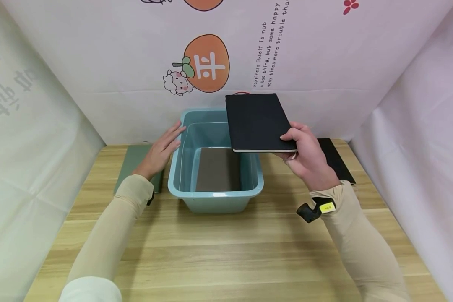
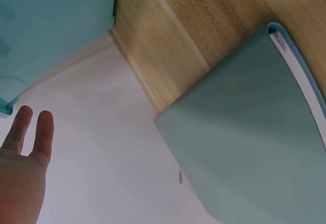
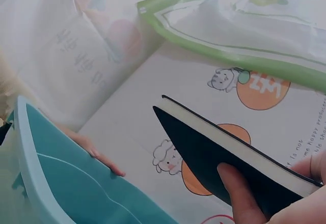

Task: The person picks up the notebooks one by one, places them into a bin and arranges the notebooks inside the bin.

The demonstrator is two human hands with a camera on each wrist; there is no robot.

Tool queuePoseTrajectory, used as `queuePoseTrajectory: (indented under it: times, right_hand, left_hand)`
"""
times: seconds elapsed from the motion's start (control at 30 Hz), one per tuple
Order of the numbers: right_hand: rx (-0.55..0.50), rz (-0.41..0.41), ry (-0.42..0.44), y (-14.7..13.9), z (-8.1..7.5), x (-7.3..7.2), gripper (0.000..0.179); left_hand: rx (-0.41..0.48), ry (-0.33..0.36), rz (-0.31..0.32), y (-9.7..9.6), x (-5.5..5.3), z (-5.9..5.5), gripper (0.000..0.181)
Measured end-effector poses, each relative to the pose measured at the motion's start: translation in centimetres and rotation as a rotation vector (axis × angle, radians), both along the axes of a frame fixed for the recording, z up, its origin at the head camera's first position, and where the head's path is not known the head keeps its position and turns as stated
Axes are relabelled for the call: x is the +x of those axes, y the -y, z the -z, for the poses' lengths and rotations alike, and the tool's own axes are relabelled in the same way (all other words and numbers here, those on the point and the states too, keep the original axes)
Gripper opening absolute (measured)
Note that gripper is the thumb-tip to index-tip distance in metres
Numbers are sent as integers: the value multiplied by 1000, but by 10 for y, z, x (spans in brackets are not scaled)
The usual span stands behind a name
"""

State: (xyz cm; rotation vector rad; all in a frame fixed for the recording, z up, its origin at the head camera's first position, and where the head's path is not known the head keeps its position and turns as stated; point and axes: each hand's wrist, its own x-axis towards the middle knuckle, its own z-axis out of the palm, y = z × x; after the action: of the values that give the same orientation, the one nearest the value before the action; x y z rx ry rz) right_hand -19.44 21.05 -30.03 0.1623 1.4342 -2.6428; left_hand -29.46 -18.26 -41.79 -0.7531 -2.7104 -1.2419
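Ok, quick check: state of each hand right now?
Left hand: open, fingers straight, resting on the rim of the blue bin.
Right hand: grips the black notebook, held above the bin.

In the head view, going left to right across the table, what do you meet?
Green notebook → left hand → blue bin → right hand → black notebook on the table.

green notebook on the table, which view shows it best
The left wrist view: the green notebook fills the frame, cover and page edges clear. The head view shows it partly hidden under the left hand. The right wrist view misses it.
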Motion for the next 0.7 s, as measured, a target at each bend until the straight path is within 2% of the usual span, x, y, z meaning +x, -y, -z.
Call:
queuePoseTrajectory:
  times: [0.33,0.53,0.7]
  right_hand:
    - [43,-12,70,26,3,-6,57]
    - [61,-34,69,38,9,-9,66]
    - [89,-20,74,48,12,-14,65]
  left_hand:
    - [-12,2,-6,1,-1,1,52]
    - [-15,-3,-10,2,-2,2,51]
    - [-19,2,-12,1,-2,2,51]
